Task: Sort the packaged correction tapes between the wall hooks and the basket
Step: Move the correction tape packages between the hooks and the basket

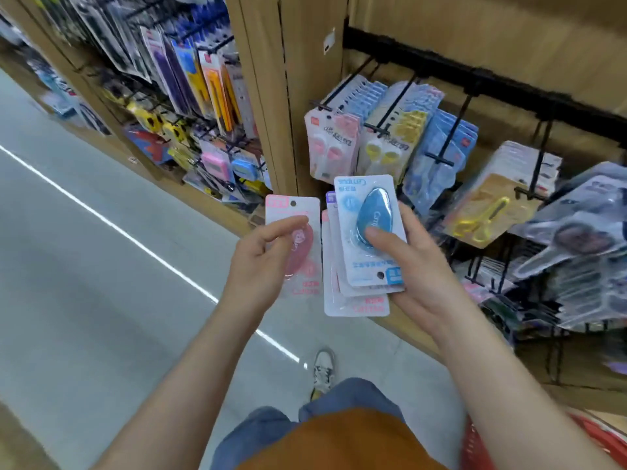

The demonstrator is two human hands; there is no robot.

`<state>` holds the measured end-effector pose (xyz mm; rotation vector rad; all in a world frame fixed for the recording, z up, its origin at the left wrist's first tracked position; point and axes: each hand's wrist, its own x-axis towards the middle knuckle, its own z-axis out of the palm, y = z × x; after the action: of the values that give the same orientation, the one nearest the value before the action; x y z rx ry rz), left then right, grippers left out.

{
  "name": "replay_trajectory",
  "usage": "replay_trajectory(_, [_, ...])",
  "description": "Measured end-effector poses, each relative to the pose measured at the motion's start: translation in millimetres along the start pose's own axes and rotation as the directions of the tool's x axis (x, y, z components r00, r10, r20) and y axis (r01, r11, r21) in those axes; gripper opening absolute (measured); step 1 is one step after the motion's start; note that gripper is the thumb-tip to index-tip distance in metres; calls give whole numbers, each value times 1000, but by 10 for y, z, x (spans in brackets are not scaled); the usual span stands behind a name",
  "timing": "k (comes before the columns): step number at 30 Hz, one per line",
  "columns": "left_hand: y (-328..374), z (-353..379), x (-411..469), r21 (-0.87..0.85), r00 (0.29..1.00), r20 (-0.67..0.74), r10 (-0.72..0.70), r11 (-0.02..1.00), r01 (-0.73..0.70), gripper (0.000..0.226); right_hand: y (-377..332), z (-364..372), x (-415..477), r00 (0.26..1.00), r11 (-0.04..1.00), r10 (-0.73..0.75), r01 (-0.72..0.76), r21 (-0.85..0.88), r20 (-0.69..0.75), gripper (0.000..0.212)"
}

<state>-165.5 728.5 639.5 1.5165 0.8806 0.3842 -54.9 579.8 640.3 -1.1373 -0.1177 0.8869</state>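
One pink pack [298,245] is pinched by the left hand [258,262], with its hole at the top. A small pile of packs [356,305] is held in the right hand [417,266], and the blue pack [368,232] on top is pressed down by the thumb. The pink pack should be kept flat and slid hole-first onto a wall hook [441,144]. The hooks are crowded, and scissors packs [488,212] hang close by. The red basket [475,442] is seen low down, partly hidden by the right arm
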Motion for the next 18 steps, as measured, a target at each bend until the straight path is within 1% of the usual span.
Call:
replay_trajectory(3, [208, 22, 180, -123, 999, 7, 35, 992, -34, 34, -136, 133, 174, 1000, 999, -15, 15, -38, 15, 57])
replay_trajectory(6, [334, -42, 360, -156, 995, 1, 96, 983, -95, 33, -270, 241, 313, 998, 996, -68, 69, -63, 17, 61])
replay_trajectory(9, [419, -155, 562, -202, 994, 37, 104, 975, -95, 41, -406, 330, 416, 991, 989, -129, 130, -63, 22, 73])
replay_trajectory(10, [456, -188, 630, -210, 993, 44, 110, 973, -98, 44, -449, 363, 450, 988, 985, -152, 153, -78, 27, 77])
replay_trajectory(11, [501, -217, 698, -217, 992, 47, 120, 970, -107, 46, -489, 400, 483, 982, 975, -184, 186, -122, 32, 77])
replay_trajectory(14, [695, -303, 895, -238, 982, 54, 179, 958, -162, 47, -584, 509, 597, 953, 894, -302, 296, -337, 37, 57])
replay_trajectory(16, [859, -370, 1042, -243, 969, 67, 238, 946, -215, 48, -654, 601, 666, 939, 851, -344, 318, -418, 12, 41])
replay_trajectory(18, [1044, -428, 1189, -263, 949, 85, 303, 926, -272, 46, -729, 704, 748, 923, 805, -384, 329, -495, -11, 32])
